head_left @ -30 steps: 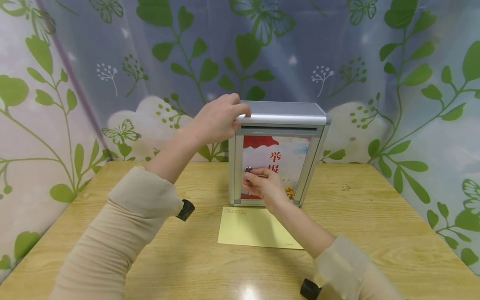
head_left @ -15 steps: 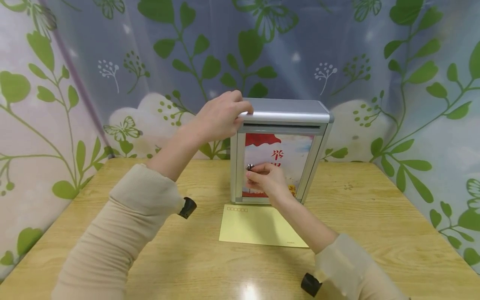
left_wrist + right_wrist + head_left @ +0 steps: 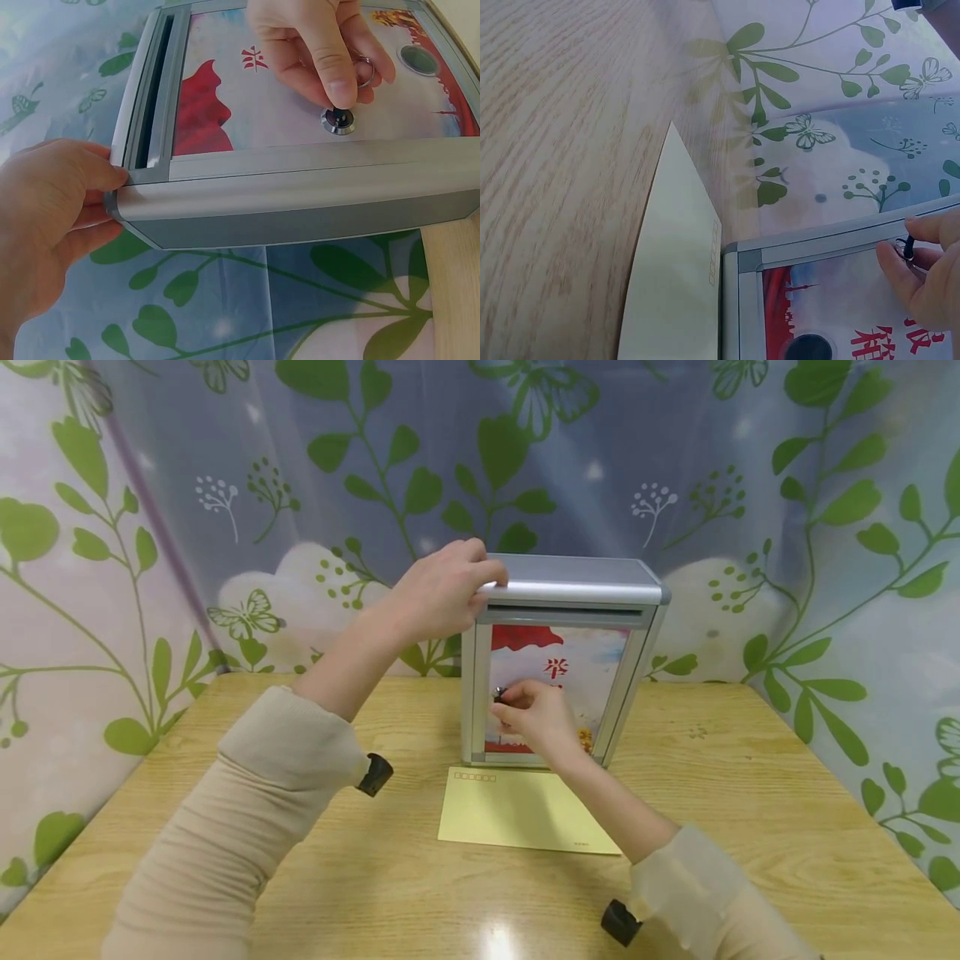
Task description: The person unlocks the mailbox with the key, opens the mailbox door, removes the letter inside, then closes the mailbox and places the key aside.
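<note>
A silver metal mailbox [image 3: 573, 572] stands upright on the table, its red and white poster panel facing me and a slot near the top. My left hand [image 3: 446, 593] grips its top left corner, thumb at the front and fingers behind, as the left wrist view shows. With thumb and index finger, my right hand [image 3: 543, 722] pinches a small black-headed key [image 3: 342, 117] at the round chrome lock [image 3: 337, 127] on the panel's left side. A metal key ring [image 3: 365, 71] hangs against the right fingers. The key's blade is hidden.
A yellow envelope [image 3: 491, 814] lies flat on the wooden table [image 3: 375, 877], right in front of the mailbox's base. Behind the table hangs a leaf-patterned curtain [image 3: 585, 468]. Black camera mounts [image 3: 375, 774] stick out from both sleeves.
My right hand has tilted and risen slightly at the lock, covering more of the red lettering. The left hand keeps its grip on the corner. The head view has shifted a little.
</note>
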{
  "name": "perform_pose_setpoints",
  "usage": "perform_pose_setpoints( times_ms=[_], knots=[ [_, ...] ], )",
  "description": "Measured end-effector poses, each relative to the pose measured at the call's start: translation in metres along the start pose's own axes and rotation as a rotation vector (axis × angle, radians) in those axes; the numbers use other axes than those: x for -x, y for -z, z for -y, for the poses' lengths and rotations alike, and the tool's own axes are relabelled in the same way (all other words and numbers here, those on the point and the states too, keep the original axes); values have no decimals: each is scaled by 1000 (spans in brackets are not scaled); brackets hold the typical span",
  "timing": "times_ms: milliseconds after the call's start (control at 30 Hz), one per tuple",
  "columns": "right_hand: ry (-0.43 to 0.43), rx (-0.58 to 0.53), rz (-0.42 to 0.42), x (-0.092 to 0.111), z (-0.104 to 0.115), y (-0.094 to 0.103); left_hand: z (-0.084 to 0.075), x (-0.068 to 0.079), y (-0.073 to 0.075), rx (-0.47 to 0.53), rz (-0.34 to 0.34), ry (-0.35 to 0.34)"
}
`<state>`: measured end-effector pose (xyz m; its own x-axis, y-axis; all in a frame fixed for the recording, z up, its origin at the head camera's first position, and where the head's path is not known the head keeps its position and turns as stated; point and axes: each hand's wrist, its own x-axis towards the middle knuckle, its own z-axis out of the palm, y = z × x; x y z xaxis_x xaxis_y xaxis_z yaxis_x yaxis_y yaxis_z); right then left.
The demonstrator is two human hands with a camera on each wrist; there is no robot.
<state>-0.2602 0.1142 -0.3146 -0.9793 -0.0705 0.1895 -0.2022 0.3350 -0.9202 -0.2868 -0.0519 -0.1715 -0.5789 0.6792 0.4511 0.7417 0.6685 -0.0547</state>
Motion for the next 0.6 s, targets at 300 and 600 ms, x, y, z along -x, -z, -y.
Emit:
perform_pose_setpoints(
  times_ms=[300, 600],
  knots=[
    [124, 257, 8, 3, 2, 3, -1, 1, -1, 5, 12, -8],
    [218, 406, -1, 3, 7, 4, -1, 1, -1, 1, -7, -9]
  ],
)
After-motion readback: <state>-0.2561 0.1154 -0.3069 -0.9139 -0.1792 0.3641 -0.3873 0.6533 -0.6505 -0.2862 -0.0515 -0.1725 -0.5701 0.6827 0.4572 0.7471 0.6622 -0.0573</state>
